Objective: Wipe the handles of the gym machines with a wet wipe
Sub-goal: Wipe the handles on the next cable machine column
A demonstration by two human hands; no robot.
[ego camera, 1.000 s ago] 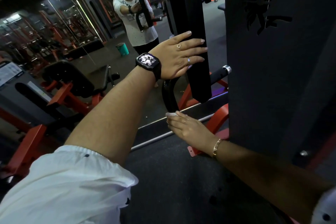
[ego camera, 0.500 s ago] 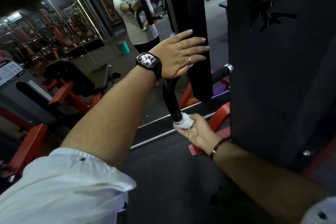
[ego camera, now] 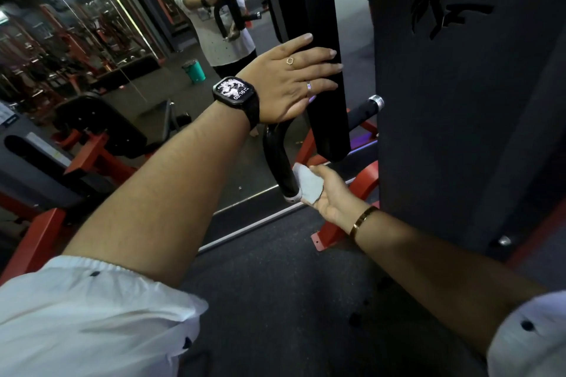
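Observation:
A curved black handle hangs below a black upright bar of the gym machine. My left hand, with a smartwatch on the wrist, presses flat on that bar, fingers straight. My right hand is at the handle's lower end, palm turned up. It holds a white wet wipe against the side of the handle, thumb on the wipe's top edge. The fingertips are hidden behind the wipe and handle. A second grip with a chrome cap sticks out to the right.
The machine's tall black shroud fills the right side, with red frame feet at its base. A wall mirror ahead reflects a person, a green bin and red machines. A black padded bench stands left.
My right hand turned palm-up and wrapped the wipe round the handle's lower end, then slid it a little up the side. My left hand stayed on the bar.

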